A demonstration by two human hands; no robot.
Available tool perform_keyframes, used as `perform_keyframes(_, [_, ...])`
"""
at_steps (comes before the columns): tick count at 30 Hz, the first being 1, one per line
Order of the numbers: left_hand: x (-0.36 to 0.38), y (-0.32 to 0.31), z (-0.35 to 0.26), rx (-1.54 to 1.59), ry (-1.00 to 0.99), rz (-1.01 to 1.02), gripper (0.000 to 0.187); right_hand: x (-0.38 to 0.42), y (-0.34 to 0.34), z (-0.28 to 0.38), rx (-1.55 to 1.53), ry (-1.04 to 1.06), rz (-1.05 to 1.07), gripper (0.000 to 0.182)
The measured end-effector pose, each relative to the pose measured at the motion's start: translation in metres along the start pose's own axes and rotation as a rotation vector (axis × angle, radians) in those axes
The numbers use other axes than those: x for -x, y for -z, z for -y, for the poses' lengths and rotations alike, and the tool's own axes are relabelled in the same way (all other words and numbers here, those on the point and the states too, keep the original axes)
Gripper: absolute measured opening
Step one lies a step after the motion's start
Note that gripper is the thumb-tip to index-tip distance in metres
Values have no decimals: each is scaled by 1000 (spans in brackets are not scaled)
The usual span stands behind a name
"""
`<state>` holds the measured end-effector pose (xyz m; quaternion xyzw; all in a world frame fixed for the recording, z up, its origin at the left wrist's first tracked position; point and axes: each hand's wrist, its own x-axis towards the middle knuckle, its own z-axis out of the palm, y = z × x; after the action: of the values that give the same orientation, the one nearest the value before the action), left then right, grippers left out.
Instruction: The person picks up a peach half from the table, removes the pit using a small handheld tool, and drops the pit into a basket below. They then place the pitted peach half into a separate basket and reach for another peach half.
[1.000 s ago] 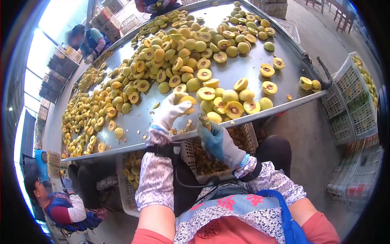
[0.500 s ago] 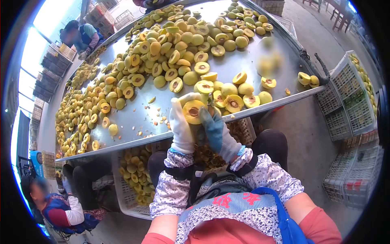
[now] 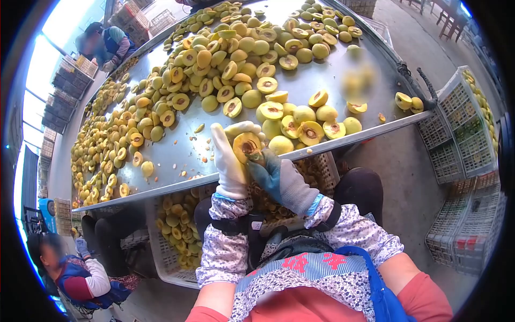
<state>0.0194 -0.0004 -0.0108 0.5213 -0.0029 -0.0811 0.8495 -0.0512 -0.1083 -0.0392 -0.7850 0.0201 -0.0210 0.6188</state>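
Note:
My left hand (image 3: 232, 166), in a white glove, is closed around a halved yellow stone fruit (image 3: 247, 147), like a peach, with its cut face and brown pit cavity turned up. My right hand (image 3: 281, 180), in a blue and grey glove, is closed, its fingertips pressed at the lower right of that cut face. Whatever lies inside the right fingers is hidden. Just beyond my hands, several halves (image 3: 311, 132) lie near the edge of the metal table (image 3: 188, 155).
A big heap of fruit halves (image 3: 236, 59) spreads over the table. Below its edge stands a white crate of halves (image 3: 179, 231). Stacked crates (image 3: 464, 123) are at the right. One co-worker (image 3: 88, 273) sits at lower left, another (image 3: 115, 45) at the far left side.
My left hand has tilted the fruit half and drawn it slightly left. My right hand has shifted lower, its fingertips now at the cut face. Another fruit piece now shows behind my right hand.

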Motion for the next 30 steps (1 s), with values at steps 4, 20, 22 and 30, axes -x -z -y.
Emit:
perform_keyframes(4, [3,-2,2,-33,-12,-22,70,0,2,-3,-1,-12,39,41])
perform_keyframes(20, [5,3,-2,-153,58,138,60,6,-19,-33,-201,-74,133,43])
perform_keyframes(22, [8,-3,1,-111,33,73,61,8,-24,-27,-271,-97,123,42])
perform_keyframes(30, [12,-6,5,-163,-135,39,62,10,-6,-9,-325,-176,198,36])
